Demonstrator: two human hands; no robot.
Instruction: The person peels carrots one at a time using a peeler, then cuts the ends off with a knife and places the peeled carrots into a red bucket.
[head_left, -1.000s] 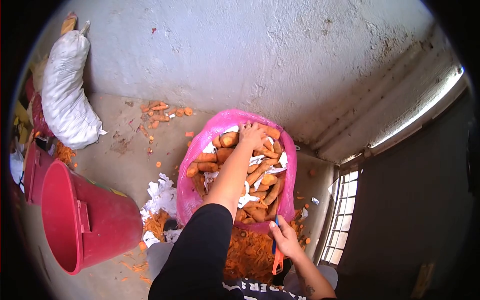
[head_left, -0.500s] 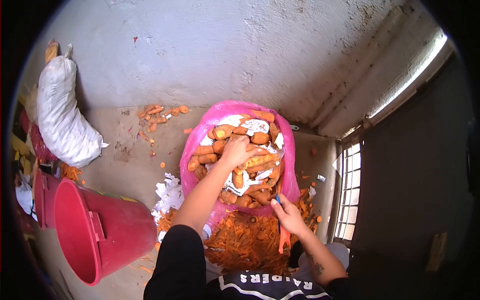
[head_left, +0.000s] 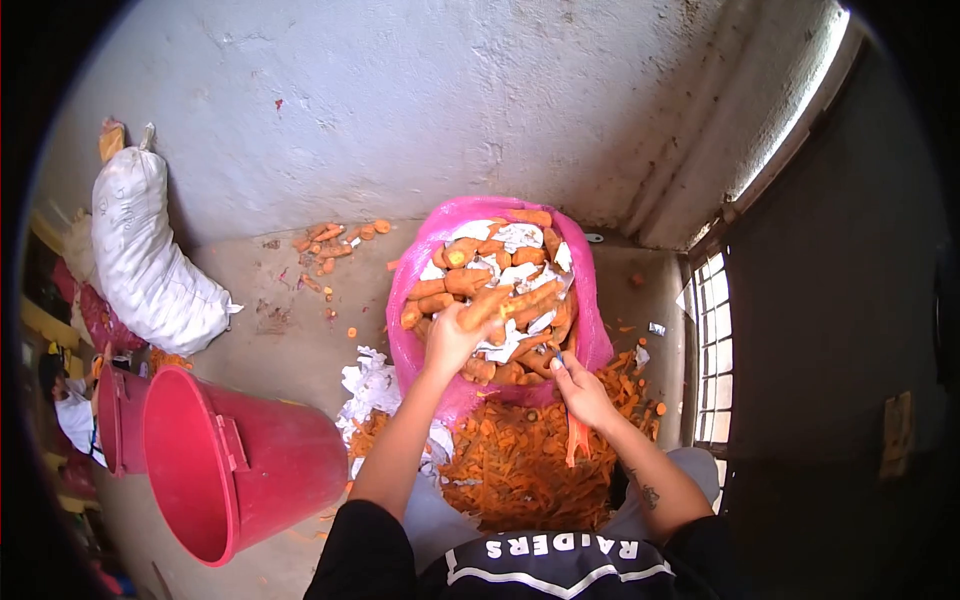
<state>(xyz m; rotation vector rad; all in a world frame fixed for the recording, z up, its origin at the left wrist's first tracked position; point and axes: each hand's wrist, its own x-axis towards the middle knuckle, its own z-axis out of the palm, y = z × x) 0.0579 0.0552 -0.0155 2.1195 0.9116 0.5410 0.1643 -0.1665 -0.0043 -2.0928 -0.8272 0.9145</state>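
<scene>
My left hand (head_left: pixel 452 345) is closed around a carrot (head_left: pixel 484 307), held over the pink sack (head_left: pixel 402 350) full of carrots. At the sack's near right edge, my right hand (head_left: pixel 585 392) grips a slim blue-and-orange tool (head_left: pixel 578 440). Its blue part shows at the fingertips and its split orange end hangs below the palm; its working end is too small to make out. Crumpled white paper (head_left: pixel 520 237) lies among the carrots in the sack. A thick heap of orange peelings (head_left: pixel 530 465) covers the floor between the sack and my body.
A large red bucket (head_left: pixel 285 465) lies tilted at the left, another bucket (head_left: pixel 125 420) behind it. A full white sack (head_left: pixel 160 260) leans on the wall. Carrot pieces (head_left: pixel 330 245) and torn paper (head_left: pixel 368 385) litter the floor. A person (head_left: pixel 78 415) is at the far left.
My left hand has come back from the carrots inside the sack and now holds one up. My right hand has moved slightly up, still gripping the tool. The view has shifted slightly.
</scene>
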